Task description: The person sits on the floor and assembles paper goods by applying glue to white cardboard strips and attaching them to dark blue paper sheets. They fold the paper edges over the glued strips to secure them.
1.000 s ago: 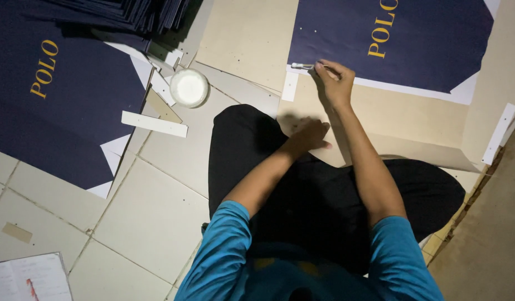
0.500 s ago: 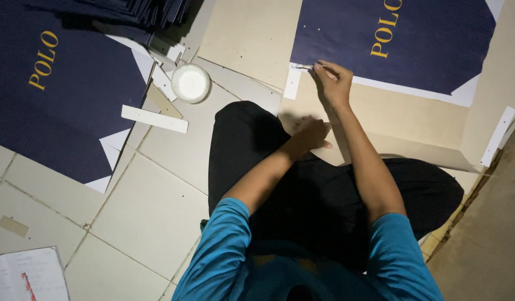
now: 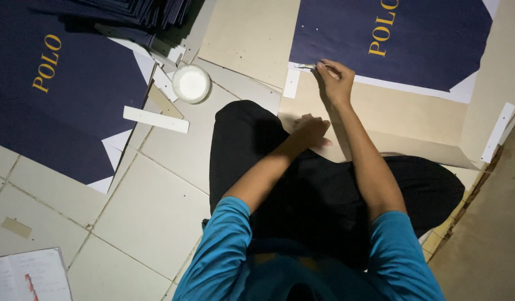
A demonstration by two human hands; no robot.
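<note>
Matte navy paper sheet (image 3: 413, 39) on smooth tan cardboard (image 3: 402, 117), round white glue tub (image 3: 191, 83), right hand (image 3: 336, 81) pinched shut around thin brush (image 3: 305, 67), left hand (image 3: 310, 131) flat, fingers loosely spread on cardboard

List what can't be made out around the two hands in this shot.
Head view only:
- Tool in the right hand: too small; only a thin pale tip shows past the fingers.
- Left hand: its palm is turned down on the tan board, so anything beneath is hidden.
- Navy sheet: cut off by the top edge.
- White tub: contents unclear, glare.
</note>
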